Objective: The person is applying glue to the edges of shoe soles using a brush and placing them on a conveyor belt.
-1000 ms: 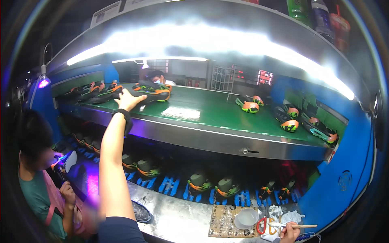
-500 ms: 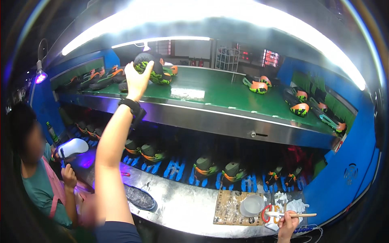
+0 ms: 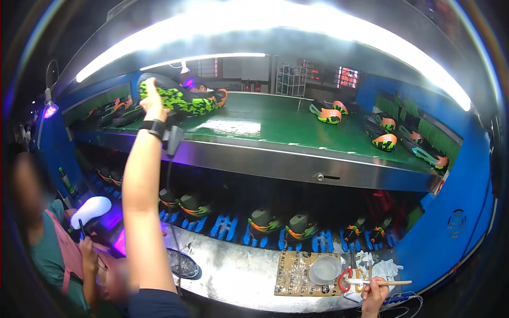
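Two hands work: left hand (image 3: 152,103) grips a speckled green shoe (image 3: 180,98), right hand (image 3: 374,293) pinches a thin stick (image 3: 379,282).

Place: shoe factory assembly line
Evidence: green conveyor belt (image 3: 297,127) carrying sports shoes (image 3: 326,112); lower rack of shoes on blue holders (image 3: 275,225); steel workbench (image 3: 238,275); strip lighting (image 3: 265,26)

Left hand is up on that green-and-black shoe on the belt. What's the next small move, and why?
Probably draw the shoe down off the green belt toward the steel bench. The left hand grips its heel end at full reach, while the right hand holds a thin brush beside the small cup, seemingly ready for it.
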A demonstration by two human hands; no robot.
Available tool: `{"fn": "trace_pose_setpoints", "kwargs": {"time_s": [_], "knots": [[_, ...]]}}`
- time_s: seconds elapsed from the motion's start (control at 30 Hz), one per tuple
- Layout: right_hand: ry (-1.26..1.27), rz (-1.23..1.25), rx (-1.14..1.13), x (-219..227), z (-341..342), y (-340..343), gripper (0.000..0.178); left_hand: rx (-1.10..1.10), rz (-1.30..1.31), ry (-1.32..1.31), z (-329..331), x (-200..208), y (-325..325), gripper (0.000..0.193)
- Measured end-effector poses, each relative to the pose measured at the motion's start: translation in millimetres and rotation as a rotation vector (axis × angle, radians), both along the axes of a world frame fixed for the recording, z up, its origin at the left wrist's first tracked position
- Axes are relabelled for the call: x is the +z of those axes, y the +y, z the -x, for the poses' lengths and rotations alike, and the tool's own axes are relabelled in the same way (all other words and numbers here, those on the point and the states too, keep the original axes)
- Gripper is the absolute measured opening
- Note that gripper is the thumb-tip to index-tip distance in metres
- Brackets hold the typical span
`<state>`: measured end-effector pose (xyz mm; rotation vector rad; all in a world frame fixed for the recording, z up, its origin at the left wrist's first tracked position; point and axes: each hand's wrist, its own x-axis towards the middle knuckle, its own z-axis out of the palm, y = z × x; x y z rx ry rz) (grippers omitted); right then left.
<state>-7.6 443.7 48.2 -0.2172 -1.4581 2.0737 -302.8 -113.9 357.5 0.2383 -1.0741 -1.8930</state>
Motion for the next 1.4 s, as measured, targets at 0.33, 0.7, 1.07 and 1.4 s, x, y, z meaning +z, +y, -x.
{"fn": "trace_pose_setpoints", "kwargs": {"time_s": [0.33,0.7,1.07,1.4], "knots": [[0.026,0.009,0.022,4.9,-16.0,-13.5,0.013,0.046,0.667,0.127,-23.4,-5.1,-24.6,0.114],[0.015,-0.223,0.137,22.9,9.0,-18.4,0.014,-0.908,0.56,0.126,-123.9,-87.9,63.2,0.064],[-0.215,-0.655,0.232,-18.2,68.1,-25.6,0.008,-1.717,0.172,-0.372,-206.7,-325.5,188.8,0.075],[-0.298,-0.816,0.21,-32.4,69.3,-19.0,0.011,-1.82,-0.062,-0.543,-258.5,-366.4,172.6,0.083]]}}
